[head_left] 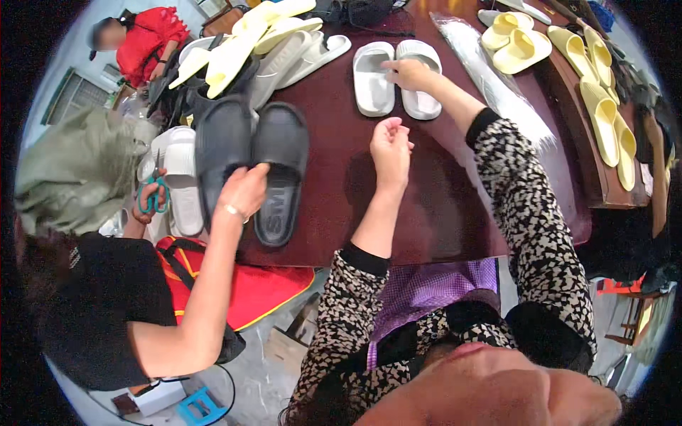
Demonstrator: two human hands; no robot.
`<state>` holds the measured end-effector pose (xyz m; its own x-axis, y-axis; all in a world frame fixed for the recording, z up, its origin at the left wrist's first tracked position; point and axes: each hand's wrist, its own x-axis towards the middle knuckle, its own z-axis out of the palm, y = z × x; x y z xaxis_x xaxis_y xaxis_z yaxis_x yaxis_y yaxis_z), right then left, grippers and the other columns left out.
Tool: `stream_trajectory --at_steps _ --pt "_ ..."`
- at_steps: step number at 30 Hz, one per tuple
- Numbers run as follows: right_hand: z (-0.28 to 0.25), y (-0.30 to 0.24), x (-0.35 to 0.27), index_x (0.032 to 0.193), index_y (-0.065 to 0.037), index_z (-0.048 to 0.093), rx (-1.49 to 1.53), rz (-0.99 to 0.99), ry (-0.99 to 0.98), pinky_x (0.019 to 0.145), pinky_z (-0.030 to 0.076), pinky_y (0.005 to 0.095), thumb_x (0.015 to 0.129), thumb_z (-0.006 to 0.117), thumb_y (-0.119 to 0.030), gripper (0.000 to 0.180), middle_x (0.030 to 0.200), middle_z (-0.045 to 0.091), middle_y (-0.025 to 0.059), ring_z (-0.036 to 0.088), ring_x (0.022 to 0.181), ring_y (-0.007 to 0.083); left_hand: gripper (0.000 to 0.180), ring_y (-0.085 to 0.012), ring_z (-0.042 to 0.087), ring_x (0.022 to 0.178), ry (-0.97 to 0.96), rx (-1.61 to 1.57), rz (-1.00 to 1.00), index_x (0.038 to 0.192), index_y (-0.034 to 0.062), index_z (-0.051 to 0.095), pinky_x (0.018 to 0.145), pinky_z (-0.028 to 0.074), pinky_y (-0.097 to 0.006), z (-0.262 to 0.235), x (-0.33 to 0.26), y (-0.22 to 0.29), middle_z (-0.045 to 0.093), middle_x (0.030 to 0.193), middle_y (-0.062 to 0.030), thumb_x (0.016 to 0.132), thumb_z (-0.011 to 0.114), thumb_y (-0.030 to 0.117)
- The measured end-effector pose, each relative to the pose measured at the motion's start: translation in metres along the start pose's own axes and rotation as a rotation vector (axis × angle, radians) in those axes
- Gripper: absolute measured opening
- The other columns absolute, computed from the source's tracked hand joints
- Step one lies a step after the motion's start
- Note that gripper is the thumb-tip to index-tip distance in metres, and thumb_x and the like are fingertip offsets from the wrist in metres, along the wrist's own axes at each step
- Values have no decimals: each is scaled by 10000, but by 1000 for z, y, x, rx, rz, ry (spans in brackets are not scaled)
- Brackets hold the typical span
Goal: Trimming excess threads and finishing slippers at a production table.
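On the dark red table, a pair of pale grey-white slide sandals lies side by side: the left slide and the right slide. My right hand reaches over the right slide's strap, fingers stretched toward the inner edge of the left one; whether they touch it I cannot tell. Just below the pair hovers my left hand, fingers curled in, with nothing visible in them. To the left, a co-worker's hand rests at a pair of black slides. That person's other hand holds teal-handled scissors.
Pale yellow and grey slides are heaped at the far left. Clear plastic bags lie right of my pair. More yellow slides line a brown box along the right edge. A person in red is at the back left.
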<state>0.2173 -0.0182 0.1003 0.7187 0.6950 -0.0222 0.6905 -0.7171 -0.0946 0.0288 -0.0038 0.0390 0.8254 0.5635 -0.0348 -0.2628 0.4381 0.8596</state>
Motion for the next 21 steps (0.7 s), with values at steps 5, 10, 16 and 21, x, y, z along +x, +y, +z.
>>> stream_trajectory --at_steps 5,10,16,21 --pt "7 5 25 1124 -144 619 -68 114 164 885 407 528 834 552 -279 328 1041 640 166 597 997 338 197 -72 510 597 -38 -11 9 1060 -4 519 518 431 -190 12 -7 24 577 849 -40 868 513 40" --pt "-4 21 15 911 -94 665 -118 42 288 776 461 506 815 547 -260 225 889 658 150 622 861 338 205 -70 505 580 -58 -64 86 1065 -6 524 493 424 -192 12 0 23 581 838 -38 865 529 44" --pt "-25 75 -36 814 -49 643 -169 -56 464 691 489 435 780 554 -175 158 790 637 175 615 752 352 204 -60 496 584 -129 -81 42 1059 -14 543 517 424 -189 3 11 12 583 789 -36 862 545 37" --pt "-112 62 -102 833 -38 656 -462 138 430 638 501 440 802 534 -189 197 764 643 181 625 671 331 212 -58 504 582 -230 -75 29 1077 -11 534 512 413 -176 -22 32 17 598 800 -40 876 544 54"
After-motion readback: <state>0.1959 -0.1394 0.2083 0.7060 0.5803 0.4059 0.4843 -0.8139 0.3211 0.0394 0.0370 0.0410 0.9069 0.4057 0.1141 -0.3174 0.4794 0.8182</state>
